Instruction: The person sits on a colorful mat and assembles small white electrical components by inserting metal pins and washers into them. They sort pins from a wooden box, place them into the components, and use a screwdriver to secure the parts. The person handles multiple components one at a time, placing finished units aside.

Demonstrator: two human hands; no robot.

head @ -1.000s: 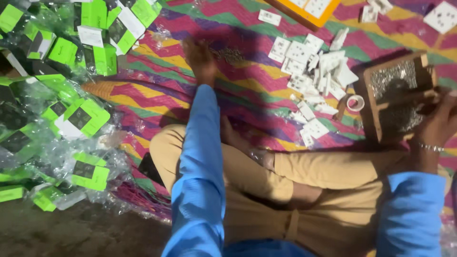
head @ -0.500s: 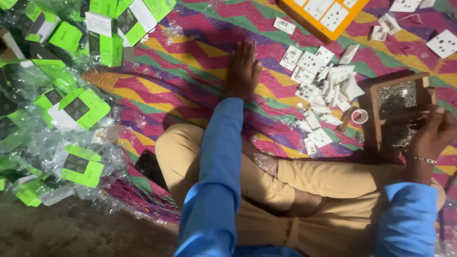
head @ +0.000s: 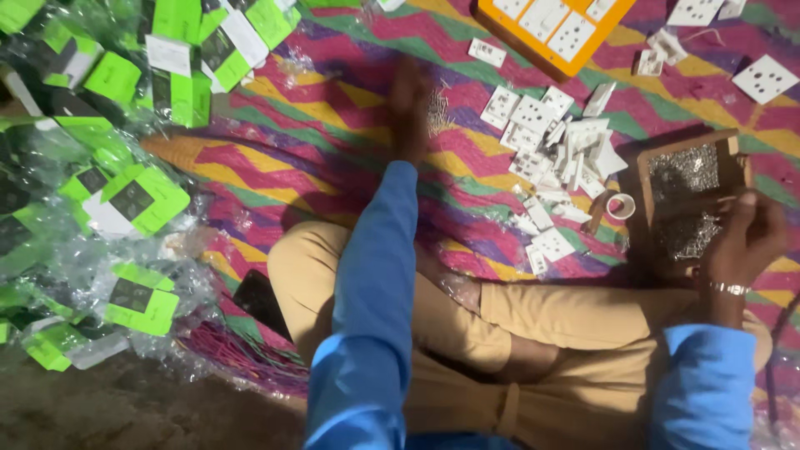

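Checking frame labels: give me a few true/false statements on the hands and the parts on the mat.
1. The left hand reaches out over the striped mat, by a small heap of screws. True.
2. The right hand is at the wooden box of screws. True.
3. The white socket plates are stacked inside the wooden box. False: they lie loose on the mat.
4. The green packets lie on the person's right. False: on the left.
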